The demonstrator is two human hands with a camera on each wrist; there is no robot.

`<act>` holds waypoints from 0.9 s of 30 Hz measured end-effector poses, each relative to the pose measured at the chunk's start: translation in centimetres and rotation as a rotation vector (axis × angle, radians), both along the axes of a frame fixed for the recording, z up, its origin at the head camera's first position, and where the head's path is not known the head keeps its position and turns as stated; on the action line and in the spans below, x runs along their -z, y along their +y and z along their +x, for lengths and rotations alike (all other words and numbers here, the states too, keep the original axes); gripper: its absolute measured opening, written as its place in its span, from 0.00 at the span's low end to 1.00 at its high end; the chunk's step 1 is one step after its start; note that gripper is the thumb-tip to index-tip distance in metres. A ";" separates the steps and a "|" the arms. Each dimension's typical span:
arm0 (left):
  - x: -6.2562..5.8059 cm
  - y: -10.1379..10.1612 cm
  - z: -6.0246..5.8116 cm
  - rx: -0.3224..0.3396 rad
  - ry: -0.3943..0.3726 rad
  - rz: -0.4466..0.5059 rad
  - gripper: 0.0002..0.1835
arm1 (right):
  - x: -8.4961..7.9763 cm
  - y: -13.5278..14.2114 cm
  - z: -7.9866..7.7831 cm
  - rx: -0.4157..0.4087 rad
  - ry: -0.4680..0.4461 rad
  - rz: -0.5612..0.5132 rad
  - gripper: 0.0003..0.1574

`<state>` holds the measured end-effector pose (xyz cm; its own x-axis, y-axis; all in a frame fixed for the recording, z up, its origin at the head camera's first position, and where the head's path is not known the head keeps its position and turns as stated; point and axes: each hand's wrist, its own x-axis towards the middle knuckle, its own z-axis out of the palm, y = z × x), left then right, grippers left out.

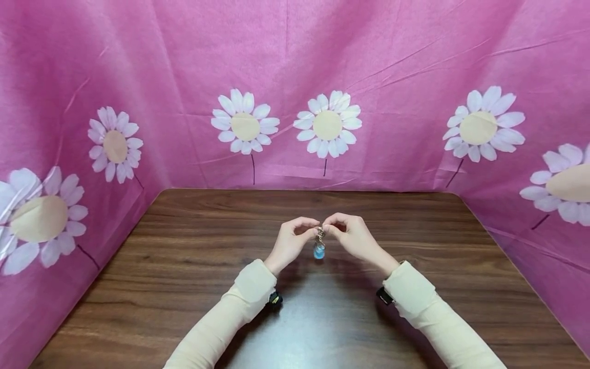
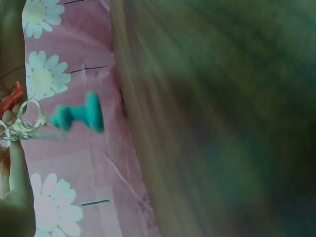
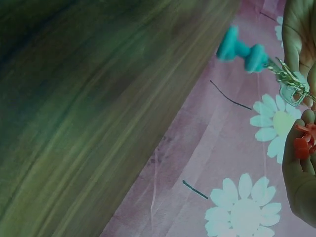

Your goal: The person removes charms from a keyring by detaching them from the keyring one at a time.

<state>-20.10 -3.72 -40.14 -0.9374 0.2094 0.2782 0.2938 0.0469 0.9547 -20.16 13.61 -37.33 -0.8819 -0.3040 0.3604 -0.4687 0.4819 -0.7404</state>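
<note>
A keychain hangs between the hands, with a blue-green dumbbell-shaped charm (image 2: 76, 116) below its gold-coloured chain and rings (image 3: 291, 84). At its top, the left hand (image 1: 289, 241) pinches the metal rings between thumb and fingers. Close beside it, fingertips nearly meeting the left ones, is the right hand (image 1: 357, 236). That hand holds a small red-orange piece (image 3: 305, 142), whose exact kind cannot be made out. Fingers hide part of the red piece and the rings. In the head view the charm (image 1: 319, 251) hangs above the table.
Under both forearms spreads a brown wood-grain table (image 1: 184, 266). Pink cloth (image 1: 392, 51) printed with white daisies stands behind the table and along its left and right sides. Cream sleeves (image 1: 221, 318) cover the arms, with dark devices at the wrists.
</note>
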 end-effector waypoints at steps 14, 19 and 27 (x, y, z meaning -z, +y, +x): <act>-0.5 -0.3 -0.3 -0.175 0.446 -0.364 0.03 | -0.1 -0.3 0.4 -0.003 0.039 0.075 0.02; -0.7 -0.6 -0.2 -0.167 0.438 -0.316 0.03 | -0.7 -0.2 0.7 -0.001 0.030 0.111 0.02; -1.6 -0.8 -0.2 -0.165 0.354 -0.201 0.03 | -1.3 -0.2 0.4 -0.025 0.061 0.115 0.02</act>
<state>-20.30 -4.53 -38.58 -0.8171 0.1475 0.5573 0.5742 0.2955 0.7636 -19.77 13.43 -36.00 -0.8511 -0.3676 0.3748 -0.5240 0.5497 -0.6506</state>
